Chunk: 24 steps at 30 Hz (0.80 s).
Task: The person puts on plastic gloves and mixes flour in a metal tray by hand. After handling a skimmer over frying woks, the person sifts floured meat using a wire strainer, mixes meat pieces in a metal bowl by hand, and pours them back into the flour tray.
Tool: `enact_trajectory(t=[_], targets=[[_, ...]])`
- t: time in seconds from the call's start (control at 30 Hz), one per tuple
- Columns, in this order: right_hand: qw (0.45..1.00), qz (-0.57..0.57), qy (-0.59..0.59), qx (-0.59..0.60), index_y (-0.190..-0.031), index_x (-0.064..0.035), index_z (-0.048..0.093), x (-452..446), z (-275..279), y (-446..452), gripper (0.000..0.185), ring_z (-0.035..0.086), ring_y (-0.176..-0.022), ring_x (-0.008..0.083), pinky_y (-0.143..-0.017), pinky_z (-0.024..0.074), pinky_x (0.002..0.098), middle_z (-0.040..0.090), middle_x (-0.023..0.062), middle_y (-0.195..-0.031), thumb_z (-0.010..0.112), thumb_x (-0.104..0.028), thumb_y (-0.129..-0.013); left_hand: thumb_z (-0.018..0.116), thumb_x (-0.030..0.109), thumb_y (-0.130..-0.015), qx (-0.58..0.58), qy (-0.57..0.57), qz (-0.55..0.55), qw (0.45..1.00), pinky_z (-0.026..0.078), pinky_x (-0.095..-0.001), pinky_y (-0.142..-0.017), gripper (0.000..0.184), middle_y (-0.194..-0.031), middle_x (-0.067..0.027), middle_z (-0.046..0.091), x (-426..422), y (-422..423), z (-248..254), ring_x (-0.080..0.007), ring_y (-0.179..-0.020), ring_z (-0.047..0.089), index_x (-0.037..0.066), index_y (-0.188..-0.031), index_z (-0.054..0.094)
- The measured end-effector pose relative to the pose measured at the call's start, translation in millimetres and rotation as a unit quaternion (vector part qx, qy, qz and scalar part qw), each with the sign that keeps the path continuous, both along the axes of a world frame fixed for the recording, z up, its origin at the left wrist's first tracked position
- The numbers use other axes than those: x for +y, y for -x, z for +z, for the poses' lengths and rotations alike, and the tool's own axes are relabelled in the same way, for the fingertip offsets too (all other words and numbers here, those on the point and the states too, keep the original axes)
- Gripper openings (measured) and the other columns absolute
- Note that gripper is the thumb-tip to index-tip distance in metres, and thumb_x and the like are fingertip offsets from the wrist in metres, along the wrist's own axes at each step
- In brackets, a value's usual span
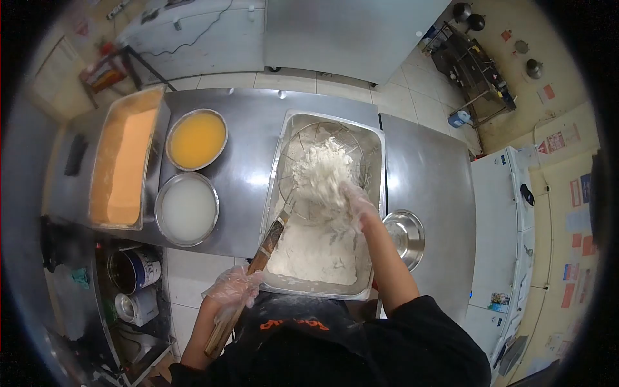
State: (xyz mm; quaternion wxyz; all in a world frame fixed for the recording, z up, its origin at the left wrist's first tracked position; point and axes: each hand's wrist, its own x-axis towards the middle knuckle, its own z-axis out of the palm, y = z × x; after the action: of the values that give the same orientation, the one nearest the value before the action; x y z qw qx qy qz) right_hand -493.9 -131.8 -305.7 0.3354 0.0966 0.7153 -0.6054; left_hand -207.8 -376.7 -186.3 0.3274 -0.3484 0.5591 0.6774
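Observation:
My left hand (237,288), in a clear plastic glove, is closed around the wooden handle (259,259) of a wire skimmer (293,148). The skimmer's round wire basket rests in or just above a deep metal pan (378,258). A heap of flour-coated pieces (324,161) lies in the basket; what is under the coating does not show. My right hand (361,208), also gloved, is at the basket's right side with its fingertips in the blurred flour. Motion and flour smear those fingers. Loose white flour (314,255) covers the pan's near half.
Left on the steel table (245,174) stand a long tray of orange mixture (127,161), a bowl of yellow liquid (197,138) and a bowl of whitish liquid (187,209). An empty steel bowl (405,240) sits right of the pan. Shelves with containers (134,271) are lower left.

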Motion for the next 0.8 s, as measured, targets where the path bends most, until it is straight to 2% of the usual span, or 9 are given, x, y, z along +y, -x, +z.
enact_trajectory(t=[0.07, 0.1, 0.17, 0.27, 0.37, 0.57, 0.67, 0.7, 0.8], targets=[[0.93, 0.248, -0.237, 0.136, -0.118, -0.0106, 0.061, 17, -14, -5, 0.038, 0.06, -0.108, 0.0231, -0.077, 0.0533, 0.0376, 0.063, 0.0105, -0.118, 0.055, -0.037, -0.091, 0.066, 0.036, -0.091, 0.012, 0.003, -0.006, 1.0, 0.043, -0.0276, -0.042, 0.035, -0.059, -0.0028, 0.053, -2, 0, -6, -0.013, -0.043, 0.051, 0.003, -0.089, 0.057], [0.726, 0.465, -0.44, 0.252, -0.124, -0.0112, 0.057, 28, -24, -13, 0.036, 0.061, -0.102, 0.0223, -0.071, 0.055, 0.0359, 0.064, 0.0099, -0.113, 0.055, -0.028, -0.092, 0.065, 0.037, -0.091, 0.013, -0.003, -0.001, 1.0, 0.043, -0.0276, -0.04, 0.035, -0.058, -0.003, 0.053, -3, -2, -11, -0.0134, -0.042, 0.051, 0.002, -0.088, 0.057], [0.624, 0.601, -0.416, 0.278, -0.11, -0.0116, 0.064, 71, -87, -59, 0.026, 0.065, -0.09, 0.0234, -0.075, 0.0533, 0.0378, 0.069, 0.008, -0.098, 0.049, -0.025, -0.093, 0.064, 0.037, -0.092, 0.009, -0.014, 0.007, 1.0, 0.042, -0.0276, -0.038, 0.036, -0.058, -0.0032, 0.053, 0, -5, -14, -0.0138, -0.04, 0.05, 0.002, -0.088, 0.057], [0.721, 0.433, -0.273, 0.467, -0.103, -0.0117, 0.066, 117, -156, -138, 0.025, 0.066, -0.084, 0.0252, -0.081, 0.0506, 0.0382, 0.07, 0.0057, -0.086, 0.045, -0.022, -0.092, 0.065, 0.037, -0.091, 0.027, -0.032, 0.035, 0.999, 0.042, -0.0276, -0.036, 0.037, -0.058, -0.0036, 0.054, 0, 0, -1, -0.0141, -0.038, 0.049, 0.001, -0.085, 0.057], [0.555, 0.641, -0.348, 0.401, -0.107, -0.0139, 0.066, 87, -102, -167, 0.027, 0.064, -0.097, 0.0244, -0.089, 0.0476, 0.0371, 0.069, 0.0077, -0.098, 0.045, -0.022, -0.093, 0.066, 0.036, -0.091, 0.022, 0.0, -0.007, 1.0, 0.042, -0.0278, -0.037, 0.036, -0.057, -0.0029, 0.054, -1, 3, 5, -0.0131, -0.04, 0.051, 0.001, -0.085, 0.057], [0.71, 0.638, -0.105, 0.277, -0.111, -0.0071, 0.064, 65, -14, -138, 0.033, 0.059, -0.112, 0.0291, -0.095, 0.0452, 0.0411, 0.063, 0.0148, -0.119, 0.051, -0.03, -0.091, 0.065, 0.034, -0.091, 0.03, -0.037, 0.018, 0.999, 0.043, -0.0282, -0.039, 0.034, -0.061, -0.0023, 0.052, -1, -7, -18, -0.0129, -0.044, 0.052, 0.002, -0.092, 0.056], [0.745, 0.633, -0.206, -0.049, -0.113, -0.0029, 0.063, 21, 38, -110, 0.039, 0.056, -0.115, 0.0284, -0.099, 0.0429, 0.043, 0.064, 0.0134, -0.119, 0.047, -0.034, -0.096, 0.066, 0.034, -0.091, 0.007, 0.0, 0.0, 1.0, 0.043, -0.0284, -0.039, 0.033, -0.063, -0.0028, 0.052, -2, -3, -3, -0.0138, -0.043, 0.05, 0.003, -0.093, 0.055], [0.8, 0.56, -0.21, 0.045, -0.114, -0.0024, 0.062, 21, 32, -106, 0.041, 0.056, -0.115, 0.0262, -0.099, 0.0427, 0.0435, 0.064, 0.0118, -0.118, 0.046, -0.036, -0.097, 0.066, 0.034, -0.091, 0.017, -0.023, 0.003, 1.0, 0.043, -0.0285, -0.039, 0.033, -0.063, -0.0031, 0.053, -3, -4, -7, -0.014, -0.043, 0.051, 0.003, -0.092, 0.055], [0.936, 0.237, 0.024, -0.259, -0.113, -0.0019, 0.063, 1, 59, -43, 0.042, 0.06, -0.104, 0.0223, -0.095, 0.0461, 0.0431, 0.064, 0.0092, -0.112, 0.051, -0.038, -0.095, 0.066, 0.035, -0.092, 0.05, -0.015, -0.008, 0.999, 0.043, -0.029, -0.038, 0.035, -0.061, -0.0038, 0.053, -2, -6, -10, -0.0143, -0.043, 0.052, 0.002, -0.09, 0.056]])
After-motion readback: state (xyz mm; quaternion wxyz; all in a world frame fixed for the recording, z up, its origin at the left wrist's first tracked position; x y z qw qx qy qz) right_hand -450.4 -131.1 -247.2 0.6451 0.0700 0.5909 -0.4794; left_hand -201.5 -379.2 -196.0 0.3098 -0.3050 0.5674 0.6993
